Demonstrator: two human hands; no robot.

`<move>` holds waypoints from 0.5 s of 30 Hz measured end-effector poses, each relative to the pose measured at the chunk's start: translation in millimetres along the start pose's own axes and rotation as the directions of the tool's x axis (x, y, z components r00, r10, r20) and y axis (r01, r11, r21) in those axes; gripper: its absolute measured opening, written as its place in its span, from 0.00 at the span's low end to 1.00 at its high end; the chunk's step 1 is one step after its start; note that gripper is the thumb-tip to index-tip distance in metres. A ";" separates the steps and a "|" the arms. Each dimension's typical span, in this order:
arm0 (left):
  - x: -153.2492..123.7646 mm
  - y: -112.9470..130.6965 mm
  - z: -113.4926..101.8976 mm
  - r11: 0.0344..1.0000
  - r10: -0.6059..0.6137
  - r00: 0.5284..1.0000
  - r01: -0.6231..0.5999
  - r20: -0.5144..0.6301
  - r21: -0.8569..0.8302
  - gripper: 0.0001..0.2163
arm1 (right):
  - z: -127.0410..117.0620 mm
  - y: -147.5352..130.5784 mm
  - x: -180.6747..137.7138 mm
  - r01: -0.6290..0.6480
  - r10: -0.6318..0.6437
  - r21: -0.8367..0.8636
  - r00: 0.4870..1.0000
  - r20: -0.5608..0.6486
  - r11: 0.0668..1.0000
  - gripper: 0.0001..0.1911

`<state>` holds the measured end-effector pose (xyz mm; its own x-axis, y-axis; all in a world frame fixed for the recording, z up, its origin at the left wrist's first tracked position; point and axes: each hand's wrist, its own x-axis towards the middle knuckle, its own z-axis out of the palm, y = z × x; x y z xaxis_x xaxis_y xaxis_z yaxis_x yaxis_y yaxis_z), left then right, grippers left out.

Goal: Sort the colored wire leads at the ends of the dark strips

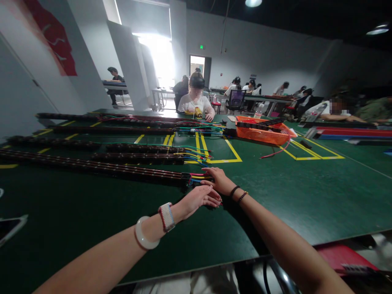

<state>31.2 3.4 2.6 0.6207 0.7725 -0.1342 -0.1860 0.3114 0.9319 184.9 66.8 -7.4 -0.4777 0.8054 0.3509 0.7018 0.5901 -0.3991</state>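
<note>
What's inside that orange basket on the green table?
The orange basket holds dark, long strip-like parts lying across its top, and a red wire trails out over the table. Its wall hides whatever lies deeper.

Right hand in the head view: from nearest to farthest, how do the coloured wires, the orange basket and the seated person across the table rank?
1. Coloured wires, just left of the right hand.
2. Orange basket, farther out, to the right.
3. Seated person, at the far side, straight ahead.
</note>
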 end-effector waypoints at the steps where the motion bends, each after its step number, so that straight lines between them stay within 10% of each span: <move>1: 0.3 -0.4 0.0 1.000 -0.004 1.000 0.004 -0.003 0.000 0.15 | 1.6 0.0 0.8 -0.005 0.005 0.003 1.000 0.009 1.000 0.24; 15: 9.2 1.3 -8.2 0.854 -0.067 0.986 -0.021 -0.150 -0.519 0.11 | -2.7 -12.7 2.0 0.089 -0.109 -0.251 0.992 -0.065 0.964 0.07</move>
<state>30.5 15.5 -0.2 0.5104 0.8240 -0.2459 -0.5673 0.5375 0.6238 176.4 60.8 0.7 -0.5158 0.7311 0.4466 0.7666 0.6266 -0.1404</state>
